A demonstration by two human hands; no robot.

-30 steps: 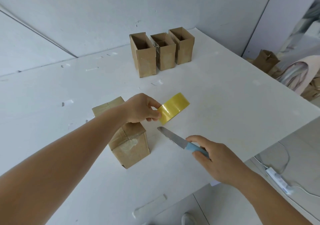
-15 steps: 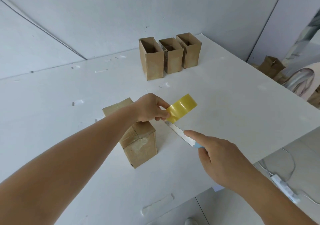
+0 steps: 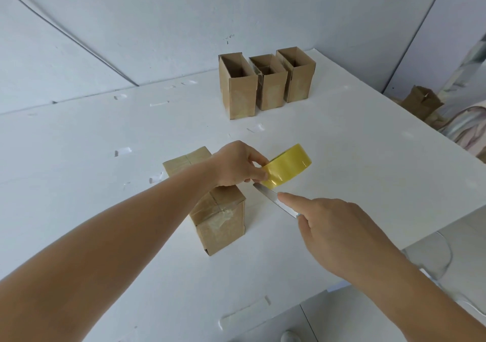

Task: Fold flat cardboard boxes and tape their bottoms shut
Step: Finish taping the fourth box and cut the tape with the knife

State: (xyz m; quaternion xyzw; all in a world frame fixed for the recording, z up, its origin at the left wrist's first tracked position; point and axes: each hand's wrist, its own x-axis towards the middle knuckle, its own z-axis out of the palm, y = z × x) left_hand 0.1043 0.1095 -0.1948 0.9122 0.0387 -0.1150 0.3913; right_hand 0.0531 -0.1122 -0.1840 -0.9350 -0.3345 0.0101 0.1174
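Tabletop (image 3: 368, 157) white under white walls; left fingers (image 3: 259, 176) pinching tape roll (image 3: 286, 164), right fingers (image 3: 289, 199) gripping knife (image 3: 273, 199).

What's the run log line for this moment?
left hand holds tape roll | right hand holds knife at tape | box bottom taped

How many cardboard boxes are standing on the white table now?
4. Three open boxes stand in a row at the far side: left, middle, right. One taped box stands near, partly under the left arm. Beyond the table edge there is more cardboard.
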